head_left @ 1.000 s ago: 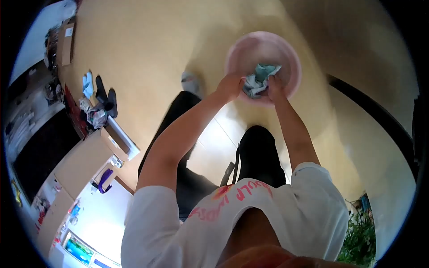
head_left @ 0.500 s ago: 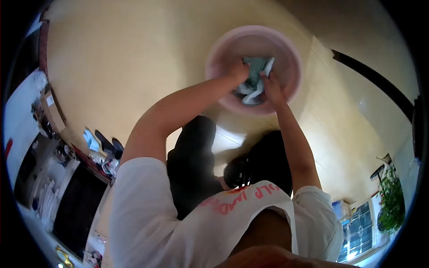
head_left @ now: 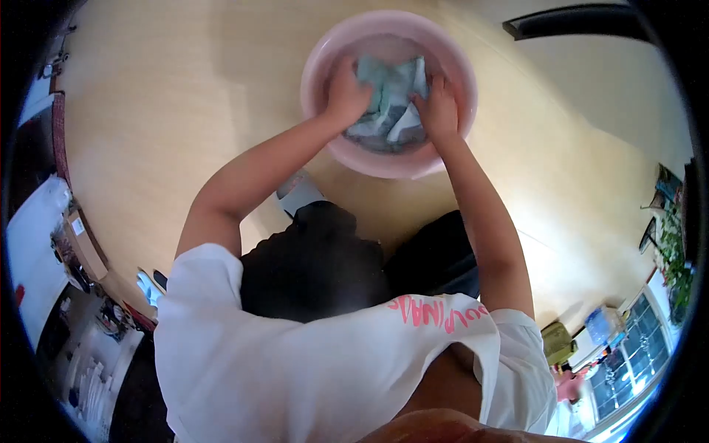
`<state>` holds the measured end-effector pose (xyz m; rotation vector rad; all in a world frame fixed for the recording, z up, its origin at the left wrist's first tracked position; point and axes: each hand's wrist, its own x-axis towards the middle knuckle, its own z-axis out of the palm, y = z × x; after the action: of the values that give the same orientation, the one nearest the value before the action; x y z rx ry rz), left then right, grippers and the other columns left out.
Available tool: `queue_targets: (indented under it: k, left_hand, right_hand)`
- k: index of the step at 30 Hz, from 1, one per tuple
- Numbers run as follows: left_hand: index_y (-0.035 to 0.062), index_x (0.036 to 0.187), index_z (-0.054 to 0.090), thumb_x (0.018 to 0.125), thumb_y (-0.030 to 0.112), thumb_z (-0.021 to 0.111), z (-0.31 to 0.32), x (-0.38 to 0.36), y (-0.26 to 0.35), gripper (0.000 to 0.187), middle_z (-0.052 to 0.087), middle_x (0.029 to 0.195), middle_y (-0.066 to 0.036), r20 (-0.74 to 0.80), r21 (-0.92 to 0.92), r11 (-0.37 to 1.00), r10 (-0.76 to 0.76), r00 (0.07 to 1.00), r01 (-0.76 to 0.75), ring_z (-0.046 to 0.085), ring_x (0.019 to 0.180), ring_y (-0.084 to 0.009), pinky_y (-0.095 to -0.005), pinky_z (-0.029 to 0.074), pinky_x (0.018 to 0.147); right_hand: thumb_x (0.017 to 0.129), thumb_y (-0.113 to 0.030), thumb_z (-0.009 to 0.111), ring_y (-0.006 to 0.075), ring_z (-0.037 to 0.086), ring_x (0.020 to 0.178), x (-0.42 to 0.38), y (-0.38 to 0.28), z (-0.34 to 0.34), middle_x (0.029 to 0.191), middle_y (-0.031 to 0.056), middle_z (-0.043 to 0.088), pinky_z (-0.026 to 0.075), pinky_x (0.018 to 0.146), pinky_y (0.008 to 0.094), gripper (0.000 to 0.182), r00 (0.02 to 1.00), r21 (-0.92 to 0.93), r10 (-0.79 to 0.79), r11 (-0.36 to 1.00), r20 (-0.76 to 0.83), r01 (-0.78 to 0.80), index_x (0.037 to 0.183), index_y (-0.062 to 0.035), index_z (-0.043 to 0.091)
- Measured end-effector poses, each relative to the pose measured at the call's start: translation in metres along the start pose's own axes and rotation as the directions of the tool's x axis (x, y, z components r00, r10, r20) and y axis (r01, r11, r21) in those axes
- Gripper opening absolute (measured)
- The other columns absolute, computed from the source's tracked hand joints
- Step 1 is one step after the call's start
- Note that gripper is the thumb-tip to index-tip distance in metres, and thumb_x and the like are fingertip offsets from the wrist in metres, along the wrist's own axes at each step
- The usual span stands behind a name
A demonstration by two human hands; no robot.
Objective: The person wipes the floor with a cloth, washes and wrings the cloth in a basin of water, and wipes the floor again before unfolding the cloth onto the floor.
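A round pink basin (head_left: 315,88) stands on the pale floor, with water in it. Inside lies a wet green and white cloth (head_left: 391,85), partly under the water. My left hand (head_left: 347,92) is at the basin's left inside, its fingers closed on the green part of the cloth. On the right side, my right hand (head_left: 439,107) has its thumb at the white edge of the cloth and its fingers apart, pointing towards the far rim. The fingertips of my left hand are partly hidden by the cloth.
My knees in dark trousers (head_left: 317,258) are below the basin. A cardboard box (head_left: 86,245) stands at the far left. Light blue slippers (head_left: 149,288) lie on the left floor. Green plants (head_left: 676,255) and a window (head_left: 639,354) are at the right.
The basin appears higher and further left in view. My hands have moved further apart, my right fingers have spread, and the cloth has spread out between them.
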<state>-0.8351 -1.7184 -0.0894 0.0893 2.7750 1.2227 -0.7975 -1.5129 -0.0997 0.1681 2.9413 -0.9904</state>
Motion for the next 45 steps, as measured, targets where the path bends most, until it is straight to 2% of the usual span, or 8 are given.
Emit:
queue_targets:
  k: [2, 6, 10, 15, 24, 34, 40, 45]
  left_hand:
    - [-0.0012, 0.121, 0.053, 0.078, 0.013, 0.073, -0.032, 0.011, 0.037, 0.049, 0.06, 0.109, -0.016, 0.082, 0.22, 0.971, 0.08, 0.993, -0.096, 0.06, 0.102, -0.0314, -0.0413, 0.046, 0.091]
    - [-0.0013, 0.117, 0.058, 0.08, 0.018, 0.073, -0.022, 0.02, 0.021, 0.044, 0.062, 0.101, -0.015, -0.112, 0.08, 0.98, 0.193, 0.975, -0.184, 0.061, 0.095, -0.0304, -0.0395, 0.048, 0.086]
    - [-0.0055, 0.128, 0.051, 0.079, 0.024, 0.074, -0.021, 0.013, 0.004, 0.061, 0.057, 0.127, -0.021, 0.186, 0.138, 0.988, 0.044, 0.981, -0.071, 0.059, 0.112, -0.0366, -0.0424, 0.045, 0.098]
    - [-0.0052, 0.148, 0.006, 0.077, 0.023, 0.076, -0.011, -0.008, -0.005, 0.104, 0.039, 0.141, -0.034, 0.316, 0.076, 0.997, -0.041, 0.948, 0.018, 0.044, 0.131, -0.0421, -0.0431, 0.037, 0.109]
    - [-0.0127, 0.119, 0.042, 0.077, 0.03, 0.078, -0.025, -0.029, 0.016, 0.07, 0.044, 0.125, -0.038, 0.207, 0.435, 0.894, 0.017, 0.978, -0.108, 0.044, 0.121, -0.0492, -0.0512, 0.042, 0.099]
    - [-0.0051, 0.096, 0.064, 0.077, 0.013, 0.068, -0.022, -0.03, 0.002, 0.027, 0.067, 0.079, -0.02, 0.369, 0.177, 0.975, 0.061, 0.927, -0.135, 0.069, 0.081, -0.033, -0.0456, 0.055, 0.073]
    - [-0.0027, 0.121, 0.06, 0.081, 0.008, 0.062, -0.028, -0.049, 0.022, 0.041, 0.067, 0.082, -0.012, 0.441, -0.169, 0.915, -0.262, 0.858, 0.366, 0.068, 0.067, -0.0193, -0.0326, 0.054, 0.054]
    - [0.0031, 0.13, 0.057, 0.084, 0.02, 0.061, -0.029, -0.051, 0.031, 0.049, 0.067, 0.102, -0.016, 0.514, -0.472, 0.734, -0.221, 0.829, 0.488, 0.064, 0.095, -0.0191, -0.0344, 0.053, 0.078]
  right_hand:
    - [0.079, -0.016, 0.072, 0.0402, 0.055, 0.111, -0.011, -0.006, -0.008, 0.123, 0.02, 0.054, 0.046, 0.094, 0.0463, 0.058, 0.999, -0.05, 0.002, 0.999, -0.047, -0.004, 0.13, -0.0058, 0.046]
    - [0.078, -0.012, 0.07, 0.0393, 0.051, 0.114, -0.023, -0.02, -0.014, 0.125, 0.0184, 0.051, 0.043, 0.097, 0.0476, 0.056, 0.986, -0.294, -0.146, 0.949, -0.079, 0.117, 0.13, -0.008, 0.051]
    - [0.083, -0.014, 0.055, 0.0381, 0.038, 0.135, -0.025, -0.013, 0.025, 0.141, 0.0191, 0.046, 0.037, 0.108, 0.0444, 0.051, 0.938, -0.262, -0.347, 0.904, 0.013, 0.338, 0.133, -0.0106, 0.053]
    - [0.091, -0.035, 0.057, 0.0344, 0.018, 0.147, -0.04, -0.038, 0.027, 0.159, 0.0126, 0.019, 0.02, 0.116, 0.056, 0.075, 0.936, -0.349, -0.166, 0.896, 0.311, 0.275, 0.153, -0.0119, 0.021]
    - [0.093, -0.032, 0.053, 0.0339, 0.023, 0.145, -0.03, -0.015, 0.023, 0.156, 0.0136, 0.027, 0.018, 0.116, 0.0552, 0.066, 0.905, -0.308, -0.27, 0.875, 0.329, 0.373, 0.15, -0.009, 0.029]
    - [0.096, -0.042, 0.044, 0.0347, 0.019, 0.147, -0.017, -0.033, 0.02, 0.158, 0.0125, 0.025, 0.012, 0.117, 0.0578, 0.062, 0.878, -0.359, -0.147, 0.872, 0.455, 0.332, 0.15, -0.0146, 0.033]
    - [0.094, -0.04, 0.048, 0.0336, 0.011, 0.149, -0.017, -0.028, 0.03, 0.161, 0.0097, 0.015, 0.008, 0.117, 0.0597, 0.065, 0.889, -0.451, -0.219, 0.798, 0.401, 0.4, 0.152, -0.0168, 0.028]
    - [0.093, -0.036, 0.05, 0.0318, 0.013, 0.148, -0.009, -0.021, 0.053, 0.161, 0.0091, 0.017, 0.007, 0.118, 0.0572, 0.066, 0.893, -0.419, -0.206, 0.825, 0.4, 0.378, 0.152, -0.0163, 0.029]
